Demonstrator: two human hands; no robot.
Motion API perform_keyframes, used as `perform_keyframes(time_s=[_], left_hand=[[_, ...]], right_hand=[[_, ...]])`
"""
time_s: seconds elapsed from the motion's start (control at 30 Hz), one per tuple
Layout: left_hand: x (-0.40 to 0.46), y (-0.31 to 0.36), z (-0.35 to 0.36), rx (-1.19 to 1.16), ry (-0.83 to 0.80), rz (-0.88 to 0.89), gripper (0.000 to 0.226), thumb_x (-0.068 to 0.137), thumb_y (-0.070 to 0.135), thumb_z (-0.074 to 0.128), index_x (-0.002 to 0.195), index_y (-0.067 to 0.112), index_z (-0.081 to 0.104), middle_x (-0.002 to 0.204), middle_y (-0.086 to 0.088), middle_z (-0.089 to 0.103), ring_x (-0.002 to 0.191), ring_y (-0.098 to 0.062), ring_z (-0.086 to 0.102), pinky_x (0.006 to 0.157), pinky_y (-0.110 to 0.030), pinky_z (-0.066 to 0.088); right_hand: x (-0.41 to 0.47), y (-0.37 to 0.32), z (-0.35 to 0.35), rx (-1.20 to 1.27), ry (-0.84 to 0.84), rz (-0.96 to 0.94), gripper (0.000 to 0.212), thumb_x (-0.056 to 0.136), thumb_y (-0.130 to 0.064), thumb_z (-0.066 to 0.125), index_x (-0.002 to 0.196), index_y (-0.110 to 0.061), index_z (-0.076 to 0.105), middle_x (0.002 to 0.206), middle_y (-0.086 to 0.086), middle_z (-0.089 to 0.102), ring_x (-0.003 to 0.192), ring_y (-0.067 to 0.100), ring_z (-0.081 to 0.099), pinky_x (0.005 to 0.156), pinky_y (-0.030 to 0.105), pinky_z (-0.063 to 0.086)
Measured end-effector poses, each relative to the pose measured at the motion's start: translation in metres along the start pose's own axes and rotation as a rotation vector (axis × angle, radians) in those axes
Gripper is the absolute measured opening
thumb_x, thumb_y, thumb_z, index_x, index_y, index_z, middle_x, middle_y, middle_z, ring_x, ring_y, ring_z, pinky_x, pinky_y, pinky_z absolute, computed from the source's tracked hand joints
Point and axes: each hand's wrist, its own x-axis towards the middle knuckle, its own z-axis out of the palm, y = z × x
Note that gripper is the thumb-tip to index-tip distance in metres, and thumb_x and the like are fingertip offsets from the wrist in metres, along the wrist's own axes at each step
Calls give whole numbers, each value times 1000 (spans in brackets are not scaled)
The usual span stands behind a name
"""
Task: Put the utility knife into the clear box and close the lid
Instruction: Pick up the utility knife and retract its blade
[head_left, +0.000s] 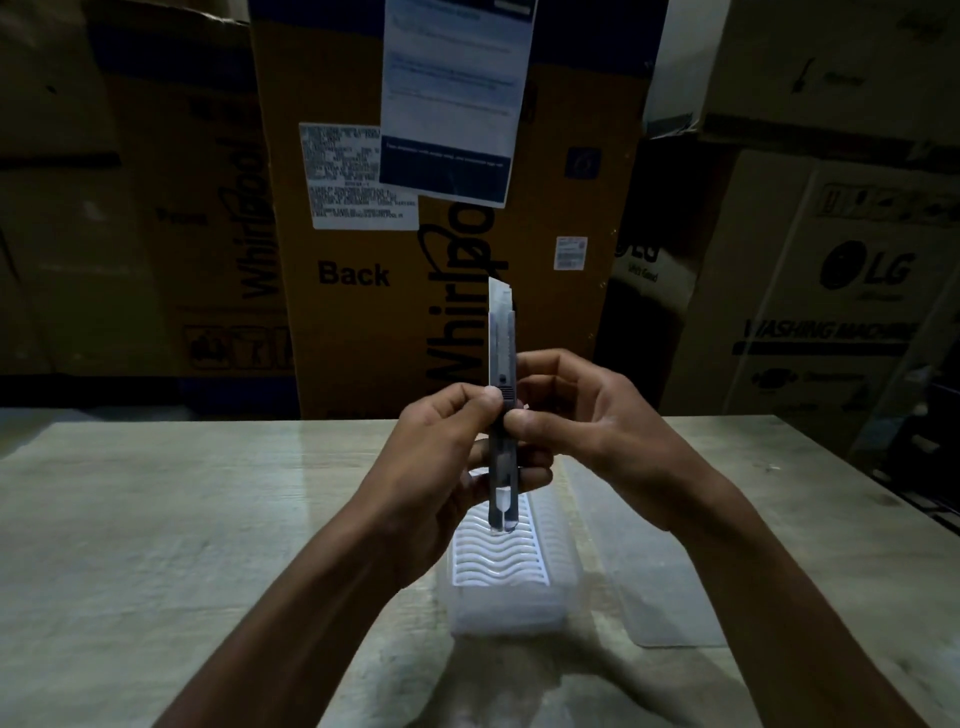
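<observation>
Both hands: left hand (441, 441) and right hand (587, 431) pinch upright utility knife (502, 415) | position: above open clear box (511, 566) | lid (660, 577): beside box

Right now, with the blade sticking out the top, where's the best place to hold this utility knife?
Hold the utility knife by its grey handle, below the slider, with fingers closing on its flat sides. It stands upright with the bare blade tip at the top, so probably keep both the left hand and right hand low, as now, coming from the sides, never from above.

"Whirlpool", "Back", "LG" on cartons (447, 291)
</observation>
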Motion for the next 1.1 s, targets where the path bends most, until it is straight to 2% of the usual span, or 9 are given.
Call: perform_keyframes(time_s=[0.1, 0.17, 0.3, 0.4, 0.47, 0.57, 0.8, 1.0, 1.1], left_hand=[[-1, -2, 3, 32, 13, 13, 20, 102, 22, 47, 97, 8, 61, 75, -9, 64, 62, -17, 64, 55, -28, 54], [0, -4, 4, 48, 29, 23, 19, 102, 23, 49, 92, 10, 58, 74, -9, 60, 57, -14, 58, 51, -26, 48], [-1, -6, 6, 98, 24, 34, 25, 101, 33, 49, 91, 13, 59, 83, -10, 55, 57, -13, 54, 52, -28, 43], [-4, -7, 9, 139, 24, 44, 36, 102, 40, 43, 104, 9, 61, 75, -1, 54, 58, -14, 53, 53, -28, 42], [-4, -9, 11, 178, 30, 67, 39, 103, 40, 39, 110, 8, 60, 77, -1, 53, 57, -13, 53, 53, -28, 42], [-5, -11, 13, 206, 32, 75, 37, 104, 36, 38, 105, 5, 58, 79, -4, 53, 56, -14, 52, 54, -30, 41], [-6, -19, 16, 257, 25, 88, 34, 104, 37, 39, 95, 10, 57, 77, -4, 53, 54, -14, 52, 52, -30, 42], [-5, -23, 17, 264, 19, 93, 31, 104, 37, 40, 92, 14, 59, 73, -1, 53, 53, -14, 51, 50, -30, 41], [-5, -23, 18, 260, 16, 96, 31, 104, 36, 41, 91, 15, 59, 73, 0, 53, 52, -14, 50, 48, -28, 41]], right_hand=[[0, 0, -1, -18, 7, -18, 36, 89, -15, 73, 121, -26, 61, 113, 8, 71, 105, 23, 71, 86, 44, 61], [0, 1, -1, -4, 13, -37, 42, 86, -18, 75, 125, -24, 60, 114, 9, 71, 108, 25, 70, 90, 50, 60], [0, 1, -2, 9, 69, -100, 48, 85, -19, 76, 129, -27, 58, 111, 7, 71, 106, 23, 70, 85, 42, 61], [1, 1, -3, 12, 93, -121, 52, 81, -22, 76, 128, -31, 56, 106, 3, 71, 104, 22, 70, 82, 37, 60], [2, 0, -5, 19, 107, -139, 54, 80, -20, 76, 128, -32, 55, 102, -1, 71, 103, 23, 70, 82, 38, 60], [1, -1, -9, 43, 144, -166, 56, 80, -16, 76, 131, -29, 54, 100, -1, 70, 103, 27, 70, 86, 46, 61], [-2, -7, -18, 49, 192, -165, 62, 79, -18, 76, 136, -26, 51, 101, 0, 71, 107, 27, 70, 90, 48, 59], [-5, -10, -21, 57, 220, -177, 63, 77, -22, 75, 135, -26, 50, 102, 2, 70, 105, 25, 72, 86, 39, 60], [-5, -11, -23, 36, 231, -182, 59, 77, -23, 74, 132, -28, 51, 104, 6, 70, 104, 26, 72, 87, 41, 61]])
